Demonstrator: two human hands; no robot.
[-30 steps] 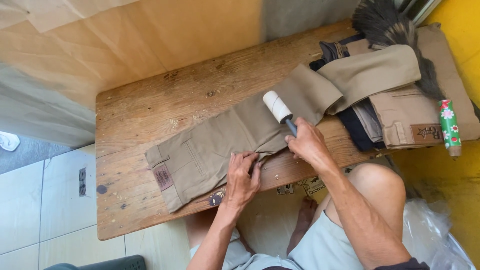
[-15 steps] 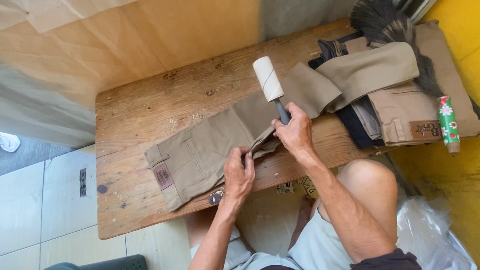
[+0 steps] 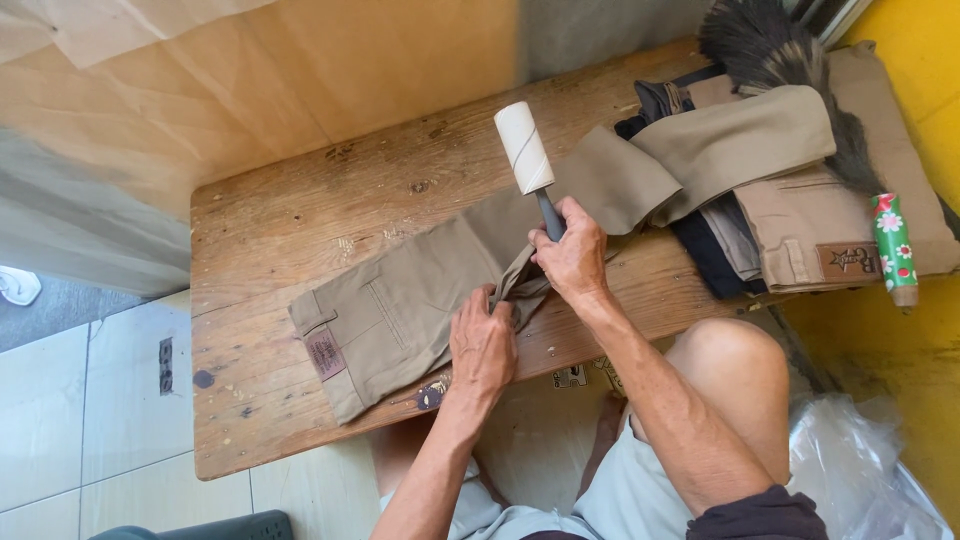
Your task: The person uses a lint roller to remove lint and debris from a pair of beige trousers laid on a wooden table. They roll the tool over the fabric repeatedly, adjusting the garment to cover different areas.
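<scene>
Khaki trousers point(image 3: 400, 310) lie spread across a worn wooden table point(image 3: 300, 220), waistband to the left. My left hand point(image 3: 482, 345) presses on the trousers near the crotch and pinches a fold of cloth. My right hand point(image 3: 572, 252) grips the dark handle of a lint roller point(image 3: 526, 150), whose white roll is lifted off the cloth and points away from me. The same hand also pinches the raised edge of the fabric.
A pile of folded trousers point(image 3: 790, 215) in khaki and dark blue lies at the table's right end, with a dark feather duster point(image 3: 790, 60) on top. A floral-patterned tube point(image 3: 892, 248) rests on its right edge. Clear plastic bag point(image 3: 860, 460) by my knee; tiled floor at left.
My right hand has lifted the lint roller off the trousers and swung it up and away. My left hand has shifted slightly and now pinches a raised fold of the cloth.
</scene>
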